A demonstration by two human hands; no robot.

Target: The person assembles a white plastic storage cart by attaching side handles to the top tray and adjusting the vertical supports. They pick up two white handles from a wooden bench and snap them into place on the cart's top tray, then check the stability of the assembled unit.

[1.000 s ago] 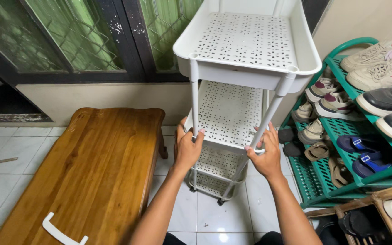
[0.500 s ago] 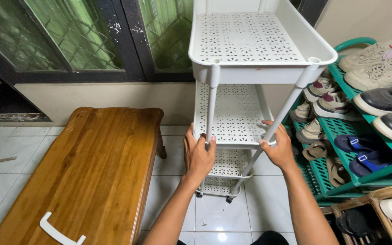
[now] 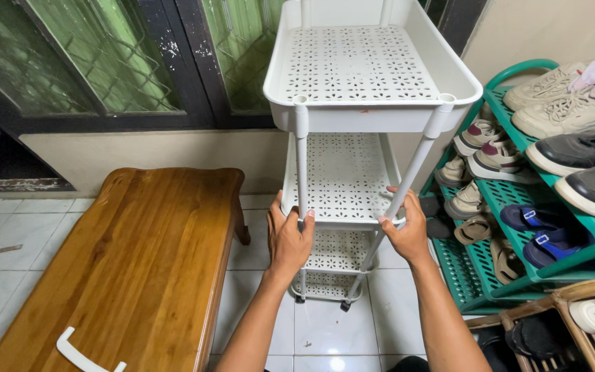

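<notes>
- Standing on the tile floor point(image 3: 8, 289) in front of a dark-framed window point(image 3: 105, 62): a white three-tier cart point(image 3: 363, 65), its perforated trays stacked on thin posts, small wheels at the bottom, leaning slightly toward the camera.
- Lying left of the cart, well apart from both hands: a wooden bench point(image 3: 139, 262), long and glossy.
- Leaning at the right, just beside the cart: a green shoe rack point(image 3: 573, 241) carrying sneakers and sandals on its slanted shelves.
- Gripping the cart's near left post at the middle tray: left hand point(image 3: 289, 238), fingers wrapping closed around the post, thumb up along it.
- Gripping the near right post at the same height: right hand point(image 3: 404, 231), fingers curling shut around it, touching the middle tray's front rim.
- Resting on the bench's near end: a white handle point(image 3: 84, 353), curved, untouched.
</notes>
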